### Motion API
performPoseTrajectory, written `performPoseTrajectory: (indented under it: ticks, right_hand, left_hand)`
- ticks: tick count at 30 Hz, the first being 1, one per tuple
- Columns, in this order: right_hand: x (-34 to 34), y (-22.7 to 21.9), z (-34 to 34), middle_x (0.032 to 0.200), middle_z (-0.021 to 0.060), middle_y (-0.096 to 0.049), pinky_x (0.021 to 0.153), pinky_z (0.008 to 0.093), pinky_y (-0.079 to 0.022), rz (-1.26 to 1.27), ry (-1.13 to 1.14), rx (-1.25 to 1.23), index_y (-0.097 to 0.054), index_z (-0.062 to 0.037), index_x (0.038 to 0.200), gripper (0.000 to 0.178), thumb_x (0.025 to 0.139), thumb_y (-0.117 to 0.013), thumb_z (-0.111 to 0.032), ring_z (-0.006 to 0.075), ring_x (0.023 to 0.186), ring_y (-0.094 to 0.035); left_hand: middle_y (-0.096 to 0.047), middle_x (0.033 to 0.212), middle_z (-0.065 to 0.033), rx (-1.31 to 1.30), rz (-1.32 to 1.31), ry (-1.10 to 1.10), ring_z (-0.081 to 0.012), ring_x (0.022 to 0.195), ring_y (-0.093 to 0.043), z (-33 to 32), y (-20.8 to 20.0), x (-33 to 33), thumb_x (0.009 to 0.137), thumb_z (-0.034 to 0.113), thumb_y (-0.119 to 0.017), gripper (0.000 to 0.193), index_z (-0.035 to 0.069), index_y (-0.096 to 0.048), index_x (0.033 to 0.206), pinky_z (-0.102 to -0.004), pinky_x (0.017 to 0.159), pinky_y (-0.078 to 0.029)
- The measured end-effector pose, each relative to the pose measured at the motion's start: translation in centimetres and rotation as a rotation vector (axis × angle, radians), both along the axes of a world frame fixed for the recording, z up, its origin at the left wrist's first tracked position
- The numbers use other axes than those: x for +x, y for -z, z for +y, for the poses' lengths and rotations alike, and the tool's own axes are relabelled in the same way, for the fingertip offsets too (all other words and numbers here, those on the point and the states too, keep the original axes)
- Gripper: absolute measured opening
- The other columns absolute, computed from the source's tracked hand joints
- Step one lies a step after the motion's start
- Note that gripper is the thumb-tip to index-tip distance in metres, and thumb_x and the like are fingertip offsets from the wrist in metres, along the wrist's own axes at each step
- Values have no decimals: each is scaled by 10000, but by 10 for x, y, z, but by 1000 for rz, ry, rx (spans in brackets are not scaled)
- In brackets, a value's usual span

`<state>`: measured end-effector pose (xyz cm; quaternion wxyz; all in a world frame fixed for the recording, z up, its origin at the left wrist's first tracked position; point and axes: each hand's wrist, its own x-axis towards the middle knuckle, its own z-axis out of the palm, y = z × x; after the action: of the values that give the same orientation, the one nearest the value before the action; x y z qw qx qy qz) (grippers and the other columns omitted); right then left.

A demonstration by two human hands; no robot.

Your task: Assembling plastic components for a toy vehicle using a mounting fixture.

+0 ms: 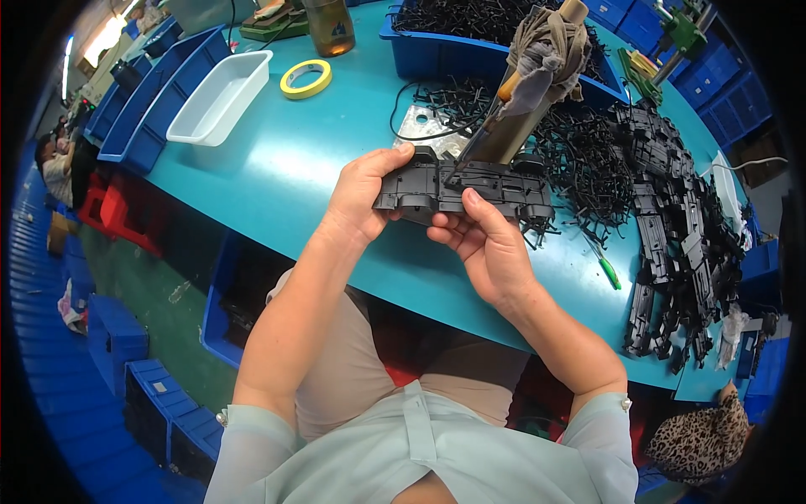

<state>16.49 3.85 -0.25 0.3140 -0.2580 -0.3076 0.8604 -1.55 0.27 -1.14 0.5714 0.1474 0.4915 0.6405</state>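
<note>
Level over the near part of the table, a long black plastic chassis (495,186) with moulded wheel arches is held between both hands. My left hand (361,191) grips its left end, thumb on top and fingers hidden beneath. My right hand (491,252) pinches the near edge at the middle, thumb above and curled fingers below. A thin dark rod (472,151) slants down to the chassis top between the hands. Its upper end meets a post bound with grey cloth (546,55). I cannot tell whether the rod's tip touches the plastic.
Loose small black parts (583,160) are heaped right of the post; a blue bin (411,55) behind holds more. Stacked black chassis (693,244) lie at the right, near a green-handled tool (609,273). Yellow tape (306,80) and a white tray (218,99) stand at the left.
</note>
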Motion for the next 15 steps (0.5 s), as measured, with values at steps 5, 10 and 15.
performPoseTrajectory:
  ticks: [5,10,15]
  right_hand:
    - [1,3,3,913,80,-617,739,332,-553,-23,36,-35,-587,-22,988,216,892,-603,-215,163,807,-613]
    - [3,2,4,898,80,-616,701,323,-556,-28,66,-38,-590,-15,985,210,882,-617,-196,169,787,-619]
    - [2,2,5,889,67,-616,678,309,-555,-26,65,-52,-589,-28,985,215,878,-628,-211,155,776,-621]
  left_hand:
    - [-650,921,-75,0,17,20,-155,807,-648,4,3,2,862,269,-600,265,47,-586,1004,-297,680,-538]
    - [-645,952,-78,-16,-23,44,-166,863,-638,10,4,2,859,285,-600,301,41,-580,1034,-331,764,-525]
    - [-628,772,-27,-88,-31,-10,-112,623,-578,14,-1,7,822,283,-655,212,92,-610,903,-255,511,-382]
